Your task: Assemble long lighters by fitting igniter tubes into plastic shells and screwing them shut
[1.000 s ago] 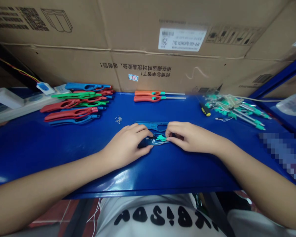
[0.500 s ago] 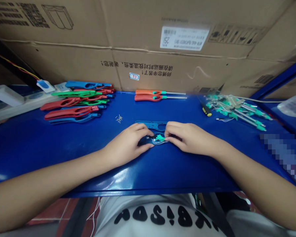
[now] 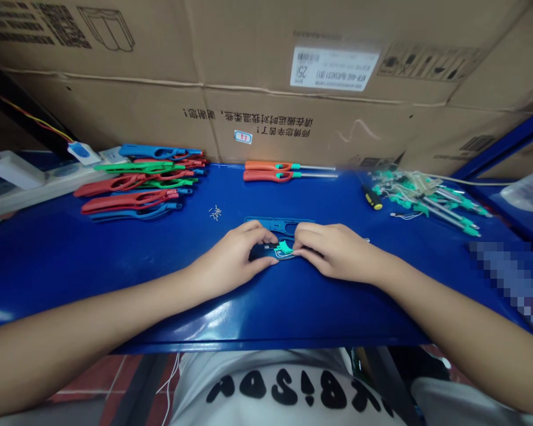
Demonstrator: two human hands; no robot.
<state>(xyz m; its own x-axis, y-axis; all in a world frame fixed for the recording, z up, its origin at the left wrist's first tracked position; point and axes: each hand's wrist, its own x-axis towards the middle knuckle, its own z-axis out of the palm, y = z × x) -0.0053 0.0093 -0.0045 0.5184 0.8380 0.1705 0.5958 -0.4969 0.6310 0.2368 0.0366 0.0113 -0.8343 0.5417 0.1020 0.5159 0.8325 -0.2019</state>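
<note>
My left hand (image 3: 244,251) is curled around the left end of a blue lighter shell half (image 3: 284,258), thumb at its near edge and fingertips by a small black part (image 3: 272,246). My right hand (image 3: 322,251) pinches the right side of a green trigger piece (image 3: 285,247) held over that shell; thin white wires loop beneath it. Just beyond my fingers lies a second blue shell half (image 3: 270,223), flat on the table, its right part partly behind my right hand. The inside of the held shell is mostly covered by my fingers.
Red, green and blue lighter shells (image 3: 133,201) are piled at left, near a power strip (image 3: 48,189). Small screws (image 3: 215,213) lie ahead. Two lighters (image 3: 266,176) rest by a cardboard box (image 3: 249,53). At right are a screwdriver (image 3: 373,198) and green-ended metal rods (image 3: 446,213).
My right hand has shifted slightly left, bringing the green trigger piece a little left and tilting it. My left hand stays nearly in place at the blue shell half.
</note>
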